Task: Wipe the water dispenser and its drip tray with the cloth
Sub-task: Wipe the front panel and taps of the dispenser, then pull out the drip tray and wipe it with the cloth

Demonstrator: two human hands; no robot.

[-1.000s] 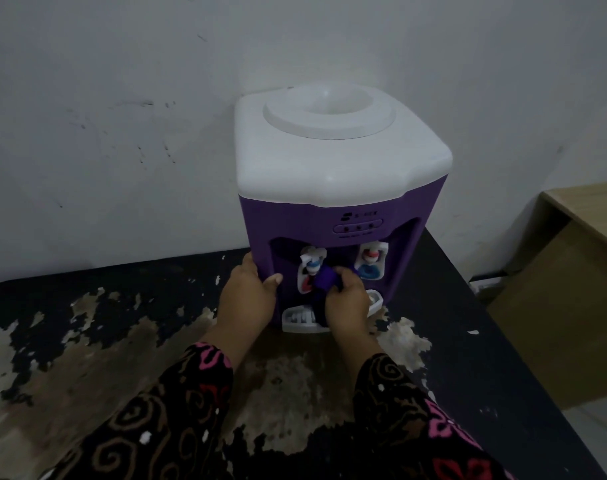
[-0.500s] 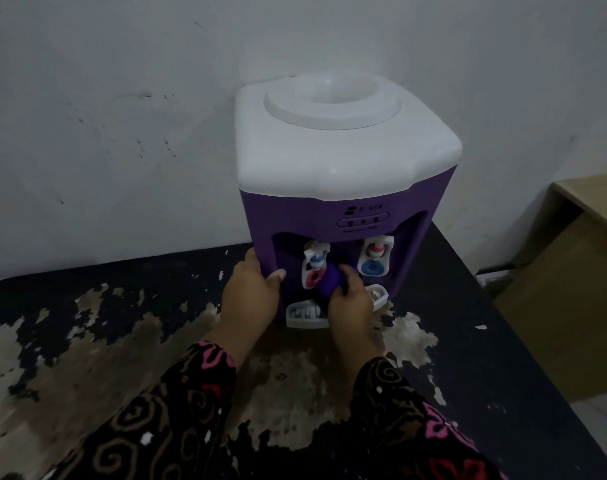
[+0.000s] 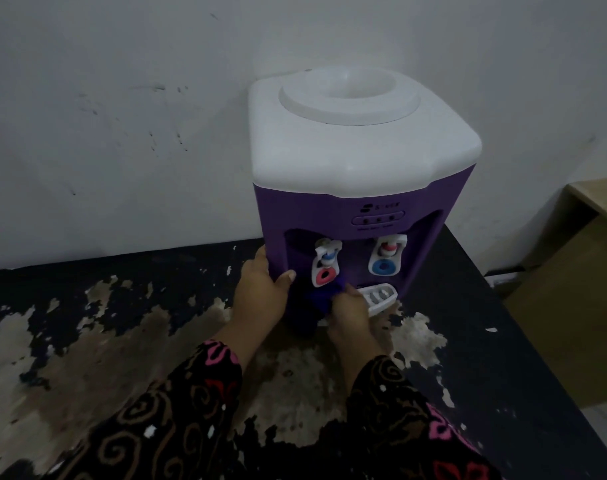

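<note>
The left hand (image 3: 260, 296) grips the lower left corner of the water dispenser (image 3: 329, 216), thumb on its purple front. The right hand (image 3: 350, 310), fingers curled, holds the dark purple cloth (image 3: 314, 303) against the drip tray (image 3: 381, 296) under the red tap.

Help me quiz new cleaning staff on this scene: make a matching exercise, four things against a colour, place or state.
Things
1. left tap
2. right tap
3. drip tray
4. cloth

Descriptions
A. white, at the foot of the water dispenser
B. blue ring
C. held by the right hand
D. red ring

Pairs: 1-D, 2-B, 3-A, 4-C
</note>
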